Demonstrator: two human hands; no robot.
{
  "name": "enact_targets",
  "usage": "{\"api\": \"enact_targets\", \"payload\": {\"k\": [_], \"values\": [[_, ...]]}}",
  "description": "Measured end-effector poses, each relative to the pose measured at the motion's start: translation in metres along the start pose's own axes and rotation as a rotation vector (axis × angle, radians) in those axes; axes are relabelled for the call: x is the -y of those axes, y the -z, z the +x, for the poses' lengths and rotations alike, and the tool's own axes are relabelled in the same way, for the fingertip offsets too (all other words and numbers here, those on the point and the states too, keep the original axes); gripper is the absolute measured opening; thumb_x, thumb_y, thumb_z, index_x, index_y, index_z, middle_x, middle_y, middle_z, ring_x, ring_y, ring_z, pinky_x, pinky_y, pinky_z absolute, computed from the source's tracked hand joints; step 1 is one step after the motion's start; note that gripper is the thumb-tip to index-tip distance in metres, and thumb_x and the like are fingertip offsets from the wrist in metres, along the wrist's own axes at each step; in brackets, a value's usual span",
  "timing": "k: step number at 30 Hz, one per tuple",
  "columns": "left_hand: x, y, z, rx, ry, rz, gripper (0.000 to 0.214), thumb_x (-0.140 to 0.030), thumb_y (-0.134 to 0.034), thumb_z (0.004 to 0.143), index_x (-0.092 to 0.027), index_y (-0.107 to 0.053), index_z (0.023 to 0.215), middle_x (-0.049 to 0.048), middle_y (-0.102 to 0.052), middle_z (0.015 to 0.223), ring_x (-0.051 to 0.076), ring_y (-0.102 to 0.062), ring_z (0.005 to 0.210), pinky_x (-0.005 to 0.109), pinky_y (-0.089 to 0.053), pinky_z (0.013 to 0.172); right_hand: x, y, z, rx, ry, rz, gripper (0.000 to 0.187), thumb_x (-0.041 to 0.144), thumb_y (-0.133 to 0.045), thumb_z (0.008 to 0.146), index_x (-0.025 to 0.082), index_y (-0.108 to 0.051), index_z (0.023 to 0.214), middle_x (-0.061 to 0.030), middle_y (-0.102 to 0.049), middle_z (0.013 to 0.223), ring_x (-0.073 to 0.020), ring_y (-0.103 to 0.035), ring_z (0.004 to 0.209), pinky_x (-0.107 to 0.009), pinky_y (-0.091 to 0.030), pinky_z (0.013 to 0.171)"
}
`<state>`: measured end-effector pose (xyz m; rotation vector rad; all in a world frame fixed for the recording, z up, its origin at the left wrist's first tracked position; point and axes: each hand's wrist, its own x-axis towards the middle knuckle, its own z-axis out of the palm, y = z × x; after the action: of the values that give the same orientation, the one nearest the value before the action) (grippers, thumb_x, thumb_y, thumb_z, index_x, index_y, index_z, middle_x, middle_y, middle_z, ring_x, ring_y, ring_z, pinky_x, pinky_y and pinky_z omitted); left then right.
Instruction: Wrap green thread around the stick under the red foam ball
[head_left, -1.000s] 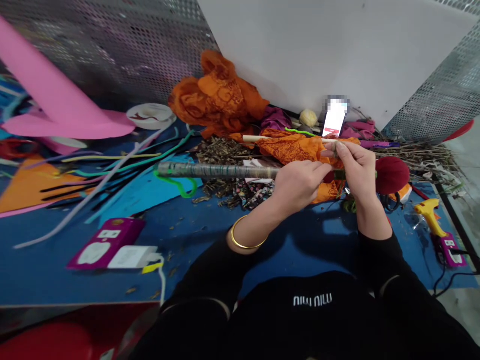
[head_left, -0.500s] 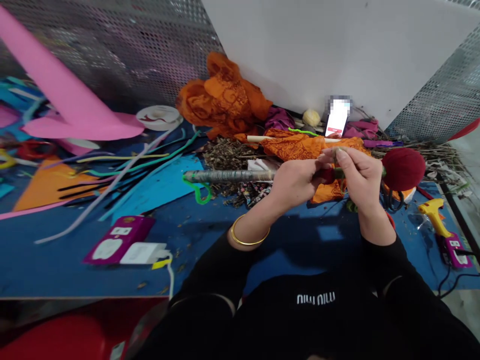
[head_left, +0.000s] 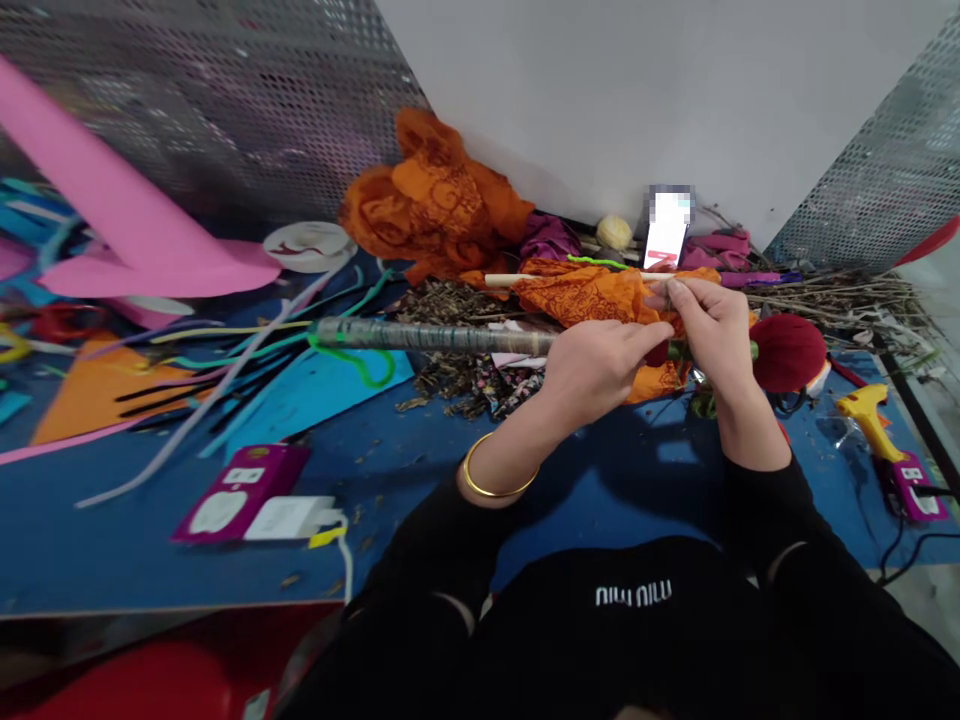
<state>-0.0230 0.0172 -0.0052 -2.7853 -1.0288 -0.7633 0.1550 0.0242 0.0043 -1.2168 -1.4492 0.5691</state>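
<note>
A long stick [head_left: 435,337] wrapped in grey-green banding lies across my view, held above the table. My left hand [head_left: 589,372] is wrapped round it, with a gold bangle at the wrist. At its right end is a dark red yarn ball [head_left: 789,353] with a bit of green beside it. Just left of the ball, my right hand [head_left: 716,325] has thumb and forefinger pinched together above the stick; what they pinch is too small to make out. A bright green pipe cleaner [head_left: 367,370] loops from the stick's left end.
Orange patterned cloth [head_left: 442,195], dried twigs [head_left: 840,297] and a lit phone [head_left: 667,230] are along the back. At left are a pink cone hat [head_left: 142,220], pipe cleaners and a purple power strip [head_left: 244,490]. A yellow glue gun [head_left: 870,415] lies at right.
The stick's left end has shifted left and slightly up, and the red ball has moved left and down a little. My left forefinger now stretches towards my right hand, which stays pinched.
</note>
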Motion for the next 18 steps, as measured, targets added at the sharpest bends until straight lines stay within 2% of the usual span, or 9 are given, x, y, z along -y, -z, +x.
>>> {"api": "enact_targets", "payload": {"k": [4, 7, 10, 12, 14, 16, 18], "values": [[0.002, -0.002, 0.000, 0.001, -0.078, -0.001, 0.042, -0.011, -0.049, 0.094, -0.023, -0.071, 0.128, 0.0038, -0.081, 0.109, 0.020, -0.073, 0.086, 0.031, -0.050, 0.071, -0.002, -0.002, 0.000, 0.001, -0.012, -0.001, 0.026, 0.039, -0.065, 0.094, 0.021, -0.080, 0.083, -0.0019, -0.080, 0.080, -0.0192, -0.078, 0.078, -0.032, -0.061, 0.076], [0.002, -0.006, 0.000, 0.023, -0.074, 0.009, 0.038, -0.008, -0.048, 0.094, -0.021, -0.075, 0.119, 0.0057, -0.081, 0.110, 0.020, -0.072, 0.086, 0.031, -0.051, 0.072, -0.004, -0.004, 0.000, 0.008, -0.031, 0.025, 0.024, 0.035, -0.064, 0.094, 0.021, -0.081, 0.085, -0.0015, -0.080, 0.080, -0.0189, -0.079, 0.080, -0.031, -0.061, 0.076], [0.002, -0.009, 0.001, 0.022, -0.051, 0.001, 0.037, -0.008, -0.048, 0.094, -0.019, -0.075, 0.117, 0.0070, -0.081, 0.108, 0.020, -0.073, 0.089, 0.031, -0.052, 0.074, -0.002, 0.001, 0.002, 0.024, -0.010, 0.058, 0.021, 0.031, -0.066, 0.092, 0.022, -0.082, 0.084, -0.0012, -0.081, 0.083, -0.0187, -0.077, 0.087, -0.033, -0.062, 0.083], [0.005, -0.009, 0.001, 0.003, -0.030, -0.032, 0.036, -0.010, -0.050, 0.095, -0.019, -0.075, 0.118, 0.0069, -0.081, 0.109, 0.020, -0.074, 0.091, 0.030, -0.052, 0.076, 0.002, 0.011, 0.002, 0.043, 0.015, 0.068, 0.018, 0.028, -0.069, 0.089, 0.023, -0.082, 0.079, -0.0013, -0.081, 0.089, -0.0187, -0.076, 0.094, -0.034, -0.061, 0.085], [0.010, -0.006, 0.000, -0.028, 0.003, -0.086, 0.032, -0.014, -0.052, 0.097, -0.020, -0.075, 0.118, 0.0061, -0.081, 0.110, 0.021, -0.074, 0.094, 0.030, -0.053, 0.076, 0.008, 0.027, 0.002, 0.054, -0.001, 0.097, 0.017, 0.029, -0.071, 0.088, 0.023, -0.080, 0.075, -0.0019, -0.081, 0.095, -0.0180, -0.076, 0.093, -0.031, -0.061, 0.076], [0.017, -0.002, 0.000, -0.060, 0.049, -0.136, 0.029, -0.018, -0.055, 0.098, -0.020, -0.076, 0.119, 0.0058, -0.081, 0.111, 0.021, -0.075, 0.098, 0.029, -0.053, 0.078, 0.015, 0.048, -0.001, 0.061, -0.049, 0.147, 0.019, 0.033, -0.073, 0.088, 0.022, -0.078, 0.074, -0.0031, -0.081, 0.094, -0.0151, -0.074, 0.077, -0.026, -0.057, 0.060], [0.024, 0.001, -0.001, -0.071, 0.094, -0.163, 0.029, -0.019, -0.057, 0.097, -0.021, -0.076, 0.119, 0.0056, -0.081, 0.113, 0.021, -0.075, 0.101, 0.029, -0.054, 0.080, 0.024, 0.069, -0.005, 0.067, -0.089, 0.175, 0.023, 0.036, -0.074, 0.088, 0.020, -0.075, 0.070, -0.0040, -0.079, 0.088, -0.0101, -0.065, 0.056, -0.023, -0.048, 0.047]]}}
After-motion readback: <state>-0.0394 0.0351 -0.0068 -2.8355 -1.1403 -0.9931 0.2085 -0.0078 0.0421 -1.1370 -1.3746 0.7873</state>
